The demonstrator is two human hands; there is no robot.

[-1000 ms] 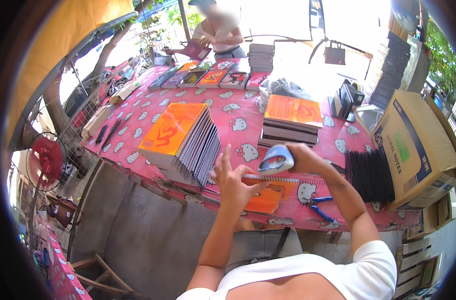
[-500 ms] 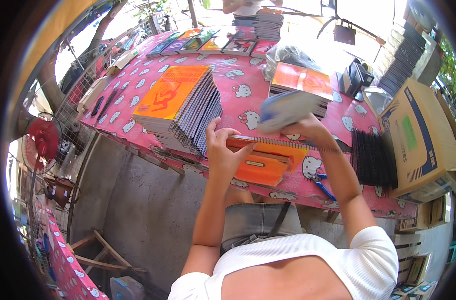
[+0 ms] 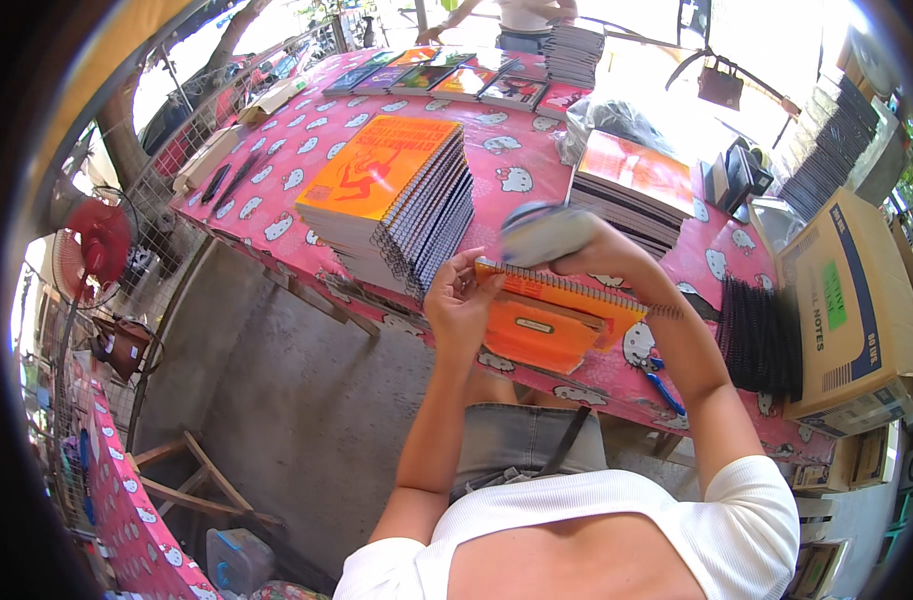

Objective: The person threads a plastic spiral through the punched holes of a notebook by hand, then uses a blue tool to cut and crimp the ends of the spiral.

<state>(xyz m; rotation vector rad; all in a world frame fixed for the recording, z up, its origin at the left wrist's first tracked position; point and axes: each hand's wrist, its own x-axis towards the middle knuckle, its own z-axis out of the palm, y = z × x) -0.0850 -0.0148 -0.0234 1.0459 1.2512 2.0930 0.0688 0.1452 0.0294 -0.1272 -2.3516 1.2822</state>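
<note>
My left hand (image 3: 462, 300) pinches the left end of an orange notebook (image 3: 627, 312), held spine-up near the table's front edge. A dark spiral coil (image 3: 667, 311) runs along the spine and sticks out past its right end. Over the spine, my right hand (image 3: 599, 255) grips a rounded grey-blue object (image 3: 547, 235), too smeared by motion to name. In front of the notebook is an orange block (image 3: 539, 335) with a small label plate. A tall stack of spiral-bound orange notebooks (image 3: 387, 170) stands left of my hands. Behind my right hand lies a stack of unbound orange-covered books (image 3: 632, 175).
Blue-handled pliers (image 3: 665, 388) and a bundle of black coils (image 3: 757, 335) lie to the right, beside a cardboard box (image 3: 847, 300). Several colourful books (image 3: 467, 80) line the far side of the pink table (image 3: 517, 150). A person (image 3: 522, 20) stands beyond it.
My right hand has brought the grey-blue object leftward and lower, closer to my left hand and the spine. The left hand keeps its pinch on the notebook. The whole view has shifted slightly.
</note>
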